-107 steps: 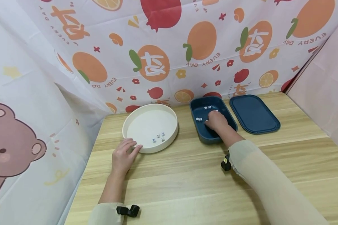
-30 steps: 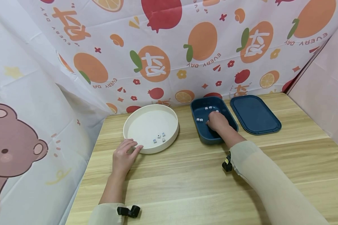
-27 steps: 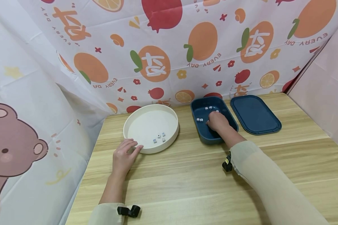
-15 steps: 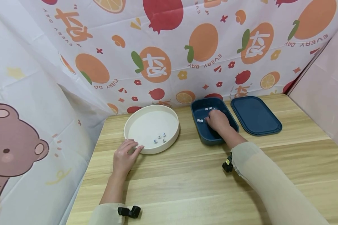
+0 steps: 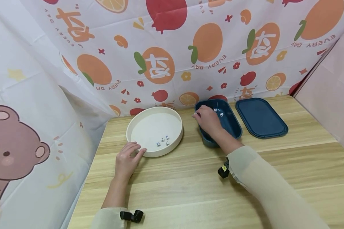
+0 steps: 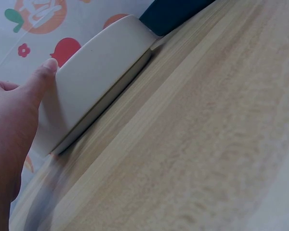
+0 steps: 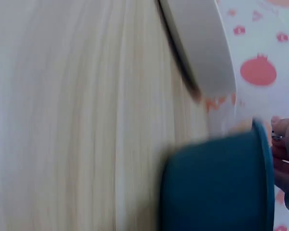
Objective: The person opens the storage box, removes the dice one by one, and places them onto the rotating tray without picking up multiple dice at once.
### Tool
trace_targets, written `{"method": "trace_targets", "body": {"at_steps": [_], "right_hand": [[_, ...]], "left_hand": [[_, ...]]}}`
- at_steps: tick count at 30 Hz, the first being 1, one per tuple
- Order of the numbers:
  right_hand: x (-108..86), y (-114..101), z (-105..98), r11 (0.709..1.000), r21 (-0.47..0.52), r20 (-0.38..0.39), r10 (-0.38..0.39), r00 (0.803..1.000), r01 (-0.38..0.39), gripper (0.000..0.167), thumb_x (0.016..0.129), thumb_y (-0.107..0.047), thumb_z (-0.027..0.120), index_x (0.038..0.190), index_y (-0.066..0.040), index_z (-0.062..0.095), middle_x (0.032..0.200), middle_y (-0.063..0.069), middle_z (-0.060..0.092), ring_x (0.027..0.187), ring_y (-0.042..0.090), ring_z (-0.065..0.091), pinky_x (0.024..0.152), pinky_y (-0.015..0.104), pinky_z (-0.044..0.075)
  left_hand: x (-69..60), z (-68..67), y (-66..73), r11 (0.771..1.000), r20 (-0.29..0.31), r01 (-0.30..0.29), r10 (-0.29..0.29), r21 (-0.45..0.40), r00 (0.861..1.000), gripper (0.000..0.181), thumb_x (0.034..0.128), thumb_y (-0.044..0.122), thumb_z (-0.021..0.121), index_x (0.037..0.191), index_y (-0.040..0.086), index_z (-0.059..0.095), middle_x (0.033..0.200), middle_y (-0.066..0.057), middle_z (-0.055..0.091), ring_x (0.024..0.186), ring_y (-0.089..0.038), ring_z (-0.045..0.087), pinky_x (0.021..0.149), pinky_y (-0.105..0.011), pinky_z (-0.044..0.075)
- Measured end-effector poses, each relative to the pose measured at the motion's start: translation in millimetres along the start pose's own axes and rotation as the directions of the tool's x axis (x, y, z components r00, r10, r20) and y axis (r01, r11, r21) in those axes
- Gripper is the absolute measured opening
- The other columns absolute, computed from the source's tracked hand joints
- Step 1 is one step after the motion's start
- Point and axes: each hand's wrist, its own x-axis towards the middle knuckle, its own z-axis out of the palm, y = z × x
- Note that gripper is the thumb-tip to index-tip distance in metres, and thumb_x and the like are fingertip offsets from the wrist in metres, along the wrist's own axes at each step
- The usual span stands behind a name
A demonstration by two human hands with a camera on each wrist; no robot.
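My right hand (image 5: 208, 120) pinches a small white die (image 7: 277, 136) between thumb and fingertips, above the left wall of the dark blue rectangular box (image 5: 235, 127). Several dice are in that box; one white die (image 5: 221, 114) shows near its back, and my hand covers others. On the left stands a round cream tray (image 5: 152, 122) with several dice (image 5: 162, 140) near its front right. My left hand (image 5: 126, 160) rests at the tray's front-left rim, fingers relaxed. In the left wrist view its thumb (image 6: 44, 77) lies against the tray's outer wall.
A dark blue lid (image 5: 261, 117) lies flat to the right of the box. All of it stands on a wood-grain table (image 5: 183, 187), backed by a fruit-print cloth (image 5: 177, 41). A black wrist mount (image 5: 223, 170) sits by my right cuff.
My right hand has risen from inside the blue box and moved left to its left wall, with a die in its fingertips. The left hand and the tray have stayed put.
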Motion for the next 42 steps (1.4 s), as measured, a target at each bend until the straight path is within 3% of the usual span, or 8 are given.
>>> {"method": "trace_targets", "body": {"at_steps": [3,10,17,19,26,33,42], "right_hand": [[-0.1,-22,7,0.997,-0.009,0.004,-0.081,0.997,0.081,0.025,0.095,-0.027,0.066,0.100,-0.005,0.076,0.097,0.007,0.064,0.090,0.022,0.061,0.081,0.035,0.059],[-4.1,-69,35,0.977,0.058,0.125,-0.209,0.970,0.203,0.023,0.095,-0.022,0.066,0.111,-0.007,0.073,0.106,0.004,0.067,0.097,0.018,0.063,0.088,0.029,0.058],[-15.6,-89,72,0.943,0.126,0.261,-0.330,0.907,0.307,0.020,0.093,-0.014,0.068,0.111,-0.007,0.074,0.106,0.004,0.068,0.101,0.019,0.063,0.093,0.030,0.056],[-16.7,-93,76,0.946,0.135,0.290,-0.323,0.901,0.295,0.020,0.093,-0.013,0.068,0.111,-0.007,0.074,0.106,0.004,0.069,0.103,0.019,0.063,0.092,0.031,0.056],[-9.4,-102,76,0.965,0.095,0.333,-0.261,0.906,0.243,0.022,0.090,-0.008,0.067,0.112,-0.010,0.074,0.109,0.004,0.071,0.106,0.020,0.064,0.093,0.032,0.055],[-5.9,-110,73,0.981,0.013,0.425,-0.180,0.887,0.192,0.026,0.093,-0.010,0.063,0.117,-0.014,0.072,0.115,0.003,0.069,0.109,0.019,0.063,0.093,0.033,0.055],[-5.9,-111,74,0.985,0.008,0.446,-0.156,0.881,0.171,0.028,0.092,-0.009,0.063,0.118,-0.014,0.072,0.117,0.002,0.070,0.112,0.019,0.063,0.095,0.033,0.055]], "left_hand": [[1.2,-2.2,-0.8,1.000,0.004,-0.012,0.012,0.008,1.000,0.027,0.0688,0.015,0.090,0.087,0.001,0.076,0.093,-0.015,0.075,0.098,-0.032,0.070,0.101,-0.040,0.052],[0.9,-3.4,-1.2,1.000,0.010,-0.003,0.003,0.003,1.000,0.026,0.0696,0.017,0.089,0.087,0.002,0.076,0.094,-0.014,0.075,0.098,-0.031,0.069,0.106,-0.026,0.049],[-8.2,1.4,2.0,1.000,0.026,0.020,-0.020,-0.014,0.999,0.027,0.0712,0.018,0.088,0.088,0.000,0.076,0.095,-0.016,0.075,0.100,-0.033,0.069,0.109,-0.017,0.043],[-8.2,1.8,2.4,1.000,0.026,0.015,-0.015,-0.011,1.000,0.028,0.0714,0.018,0.088,0.088,0.000,0.076,0.096,-0.016,0.075,0.100,-0.033,0.069,0.109,-0.017,0.043],[-0.1,0.1,0.3,1.000,0.009,-0.001,0.001,-0.004,1.000,0.027,0.0711,0.017,0.088,0.089,0.001,0.076,0.096,-0.016,0.075,0.100,-0.033,0.069,0.108,-0.019,0.045],[4.3,-2.0,-0.1,1.000,0.019,0.004,-0.004,-0.004,1.000,0.027,0.0720,0.017,0.087,0.089,0.000,0.076,0.096,-0.017,0.075,0.101,-0.034,0.069,0.110,-0.021,0.044],[2.4,-1.4,0.9,1.000,0.024,0.022,-0.022,-0.001,0.999,0.026,0.0720,0.018,0.088,0.088,0.001,0.076,0.095,-0.016,0.075,0.100,-0.033,0.069,0.108,-0.024,0.046]]}}
